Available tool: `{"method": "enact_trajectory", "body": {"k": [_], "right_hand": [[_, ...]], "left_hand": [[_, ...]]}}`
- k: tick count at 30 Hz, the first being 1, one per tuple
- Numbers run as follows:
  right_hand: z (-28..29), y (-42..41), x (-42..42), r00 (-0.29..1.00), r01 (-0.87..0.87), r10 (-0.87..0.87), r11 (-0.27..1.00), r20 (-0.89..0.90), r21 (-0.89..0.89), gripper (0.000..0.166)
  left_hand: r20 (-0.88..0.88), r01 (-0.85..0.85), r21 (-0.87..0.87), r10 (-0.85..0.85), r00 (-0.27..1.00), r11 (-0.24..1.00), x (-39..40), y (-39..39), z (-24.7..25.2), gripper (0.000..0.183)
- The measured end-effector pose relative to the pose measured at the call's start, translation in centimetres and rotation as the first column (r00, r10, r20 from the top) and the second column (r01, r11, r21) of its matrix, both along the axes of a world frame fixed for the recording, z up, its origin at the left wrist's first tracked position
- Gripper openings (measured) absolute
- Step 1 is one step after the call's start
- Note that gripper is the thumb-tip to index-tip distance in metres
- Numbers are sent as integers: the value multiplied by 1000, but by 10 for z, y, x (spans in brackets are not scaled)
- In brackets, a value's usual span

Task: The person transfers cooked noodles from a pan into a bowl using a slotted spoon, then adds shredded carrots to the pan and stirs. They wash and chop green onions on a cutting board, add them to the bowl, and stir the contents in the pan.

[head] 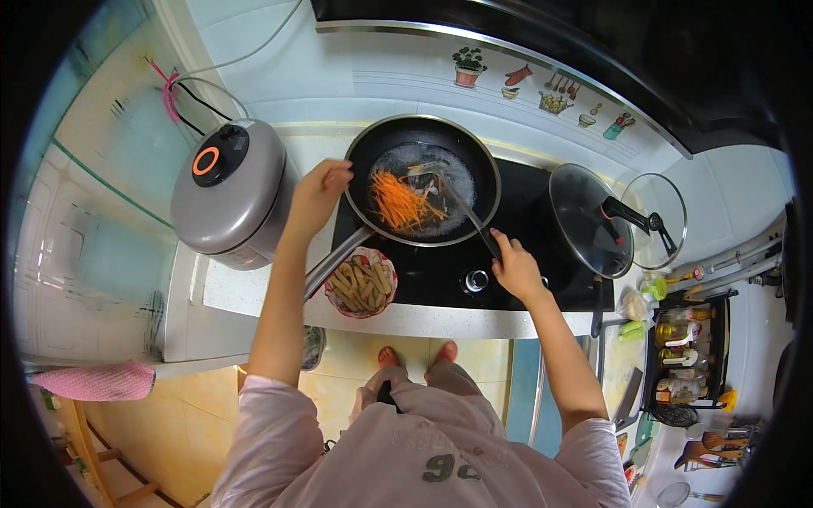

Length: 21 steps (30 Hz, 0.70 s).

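A black frying pan (470,136) stands on the cooktop with bubbling liquid and a heap of shredded carrot (399,200) at its left side. My right hand (517,263) grips the black handle of a spatula (469,213), whose metal head rests among the liquid beside the carrot. My left hand (324,190) is raised at the pan's left rim, its fingers partly curled; whether it touches the rim or holds a small thing cannot be told. Below the pan, a patterned bowl (329,298) holds cut strips of a brownish food, close to the pan's metal handle (340,257).
A grey electric pressure cooker (228,190) stands at the left. On the right are a glass-lidded pan (581,216), another glass lid (685,216) against the wall and a rack of bottles (718,355). The range hood (540,57) overhangs the back. A cooktop knob (475,281) sits near the front.
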State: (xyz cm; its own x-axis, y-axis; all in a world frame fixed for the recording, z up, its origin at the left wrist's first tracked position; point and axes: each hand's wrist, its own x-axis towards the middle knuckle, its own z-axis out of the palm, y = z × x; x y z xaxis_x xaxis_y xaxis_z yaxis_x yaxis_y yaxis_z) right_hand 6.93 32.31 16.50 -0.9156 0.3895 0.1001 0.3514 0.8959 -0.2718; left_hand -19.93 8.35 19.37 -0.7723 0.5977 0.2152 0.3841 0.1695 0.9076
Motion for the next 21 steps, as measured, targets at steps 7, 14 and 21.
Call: {"method": "enact_trajectory", "body": {"k": [7, 14, 21], "right_hand": [[64, -47, 30, 996, -59, 15, 861, -92, -505, 50], [43, -70, 16, 998, 66, -42, 748, 53, -661, 46], [36, -55, -2, 994, 71, -101, 881, -40, -467, 44]], "left_hand": [[-63, -85, -412, 64, 996, 907, 68, -104, -36, 34], [7, -77, -515, 94, 996, 854, 88, -104, -26, 35], [20, -96, -529, 125, 992, 843, 90, -103, -26, 34]]}}
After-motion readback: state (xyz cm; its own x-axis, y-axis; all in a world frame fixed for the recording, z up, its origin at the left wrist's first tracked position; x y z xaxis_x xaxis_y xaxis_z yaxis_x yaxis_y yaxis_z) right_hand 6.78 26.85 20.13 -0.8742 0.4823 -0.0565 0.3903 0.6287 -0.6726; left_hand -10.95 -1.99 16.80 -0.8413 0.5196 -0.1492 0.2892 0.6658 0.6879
